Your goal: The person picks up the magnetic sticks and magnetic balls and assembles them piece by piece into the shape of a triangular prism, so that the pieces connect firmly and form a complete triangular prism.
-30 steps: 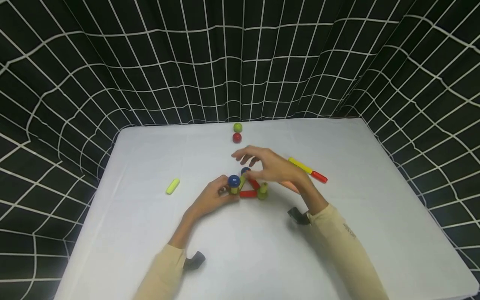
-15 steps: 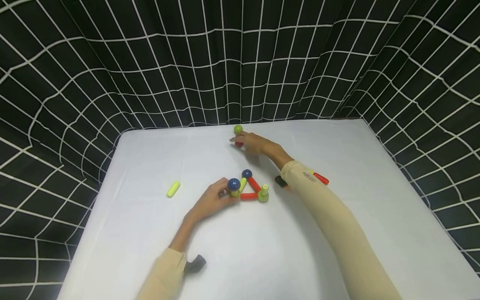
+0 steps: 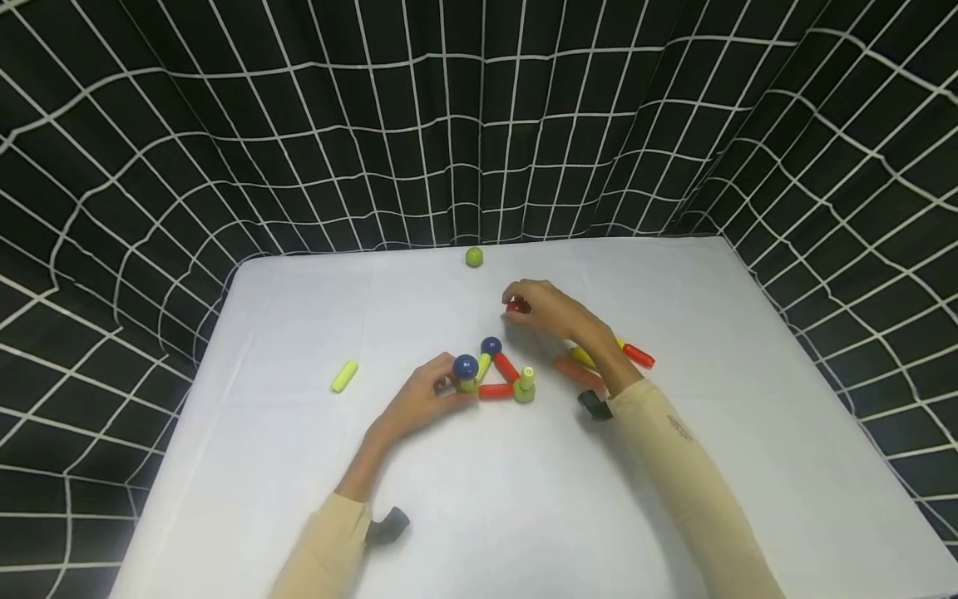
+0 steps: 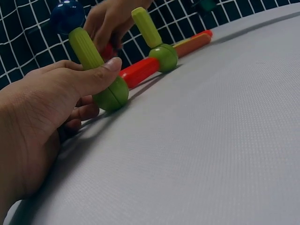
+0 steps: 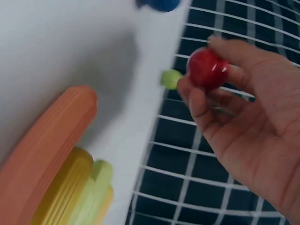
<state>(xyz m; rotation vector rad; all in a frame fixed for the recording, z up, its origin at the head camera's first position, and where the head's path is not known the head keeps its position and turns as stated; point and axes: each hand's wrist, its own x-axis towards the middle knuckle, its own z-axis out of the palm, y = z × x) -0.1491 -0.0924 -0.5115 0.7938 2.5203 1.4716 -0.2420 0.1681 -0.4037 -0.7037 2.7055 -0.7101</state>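
Observation:
Between the thumb and fingers of my right hand [image 3: 554,309] is a red ball [image 5: 207,68], pinched above the table. My left hand [image 3: 427,395] grips the left corner of a triangle of balls and ribbed sticks. At that corner a yellow-green stick [image 4: 86,49] rises from a green ball [image 4: 112,96] and carries a blue ball [image 3: 466,367] on top. The right corner is another green ball [image 3: 524,393] with an upright yellow-green stick [image 3: 528,376]. A second blue ball [image 3: 491,345] forms the far corner. Two red sticks [image 3: 496,391] and a yellow-green one join the corners.
A loose green ball [image 3: 474,257] lies near the table's far edge. To the left is a loose yellow-green stick [image 3: 344,376]. Beside my right forearm lie an orange stick [image 3: 580,373], a partly covered yellow stick [image 3: 582,358] and a red stick [image 3: 639,355].
My right hand reached out to the red ball by the far edge, took it and brought it back toward the triangle. My left hand has kept its hold on the left corner.

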